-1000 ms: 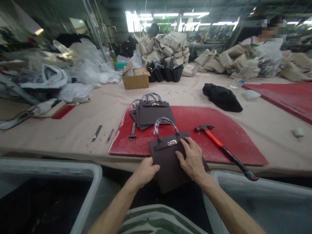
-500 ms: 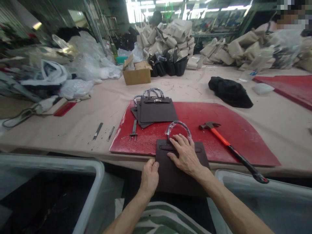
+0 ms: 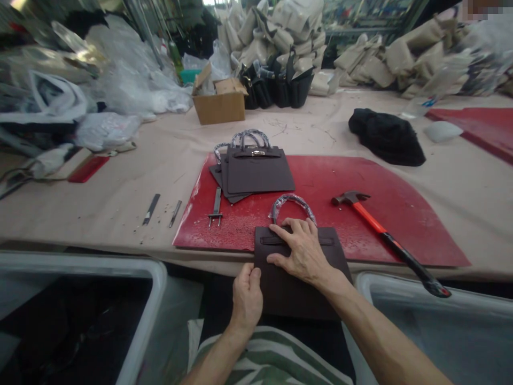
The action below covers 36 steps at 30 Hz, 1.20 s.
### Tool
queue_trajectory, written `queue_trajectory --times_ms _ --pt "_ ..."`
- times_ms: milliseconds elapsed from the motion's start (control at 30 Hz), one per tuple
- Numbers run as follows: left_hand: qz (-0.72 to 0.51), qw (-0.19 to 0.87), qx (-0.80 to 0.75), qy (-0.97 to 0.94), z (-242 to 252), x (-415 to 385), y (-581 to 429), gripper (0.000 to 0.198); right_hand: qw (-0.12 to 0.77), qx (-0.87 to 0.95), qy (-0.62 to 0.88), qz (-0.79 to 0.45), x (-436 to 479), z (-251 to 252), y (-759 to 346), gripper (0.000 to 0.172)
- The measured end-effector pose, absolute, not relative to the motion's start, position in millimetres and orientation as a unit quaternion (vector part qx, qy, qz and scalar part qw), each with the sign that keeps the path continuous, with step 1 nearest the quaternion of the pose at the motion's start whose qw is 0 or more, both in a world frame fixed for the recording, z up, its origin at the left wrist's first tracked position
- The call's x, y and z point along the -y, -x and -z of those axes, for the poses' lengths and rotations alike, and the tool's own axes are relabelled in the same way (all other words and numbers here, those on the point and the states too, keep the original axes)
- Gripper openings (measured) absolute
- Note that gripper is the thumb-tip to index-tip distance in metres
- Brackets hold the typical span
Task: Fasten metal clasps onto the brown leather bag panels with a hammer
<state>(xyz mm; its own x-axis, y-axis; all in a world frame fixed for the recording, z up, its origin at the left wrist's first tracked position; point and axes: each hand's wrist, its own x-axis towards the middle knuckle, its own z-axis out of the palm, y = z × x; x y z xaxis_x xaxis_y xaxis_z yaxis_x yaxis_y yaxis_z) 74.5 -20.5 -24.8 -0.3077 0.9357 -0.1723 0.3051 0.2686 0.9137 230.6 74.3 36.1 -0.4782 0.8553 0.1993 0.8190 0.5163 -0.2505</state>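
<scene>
A dark brown bag panel point(image 3: 296, 294) with a plastic-wrapped handle lies over the table's front edge, its lower part toward my lap. My left hand point(image 3: 247, 297) pinches the panel's left edge. My right hand point(image 3: 302, 248) lies spread on the upper part, just below the handle. Behind it, a small stack of similar panels point(image 3: 260, 174) with wrapped handles rests on the red board point(image 3: 320, 179). A two-pronged metal tool point(image 3: 216, 208) is left of the panel, and a hammer point(image 3: 379, 230) with an orange and black handle lies at the right.
Two small metal tools point(image 3: 151, 208) are on the table left of the board. A cardboard box point(image 3: 219, 108), black bags point(image 3: 276, 88) and a black cap point(image 3: 385, 136) stand farther back. Grey bins flank me, one left point(image 3: 160, 272) and one right point(image 3: 363, 283).
The camera view has tipped down and come slightly closer. My right hand has shifted a little left across the panel; my left hand keeps its hold on the edge.
</scene>
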Motion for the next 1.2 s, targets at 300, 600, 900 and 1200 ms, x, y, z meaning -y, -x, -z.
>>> queue_trajectory --times_ms 300,600,900,1200 --pt "-0.422 0.370 -0.680 -0.472 55 12 -69 0.027 0.152 0.849 0.500 -0.082 -80 -31 -224 0.076" --pt "-0.433 0.358 -0.661 -0.498 64 5 -65 0.026 0.169 0.831 0.517 -0.113 -84 -35 -219 0.070" --pt "-0.432 0.377 -0.668 -0.474 55 12 -62 0.030 0.122 0.884 0.446 -0.070 -79 -34 -243 0.067" --pt "-0.431 0.389 -0.689 -0.433 47 18 -64 0.035 0.224 0.873 0.414 -0.126 -81 -36 -245 0.052"
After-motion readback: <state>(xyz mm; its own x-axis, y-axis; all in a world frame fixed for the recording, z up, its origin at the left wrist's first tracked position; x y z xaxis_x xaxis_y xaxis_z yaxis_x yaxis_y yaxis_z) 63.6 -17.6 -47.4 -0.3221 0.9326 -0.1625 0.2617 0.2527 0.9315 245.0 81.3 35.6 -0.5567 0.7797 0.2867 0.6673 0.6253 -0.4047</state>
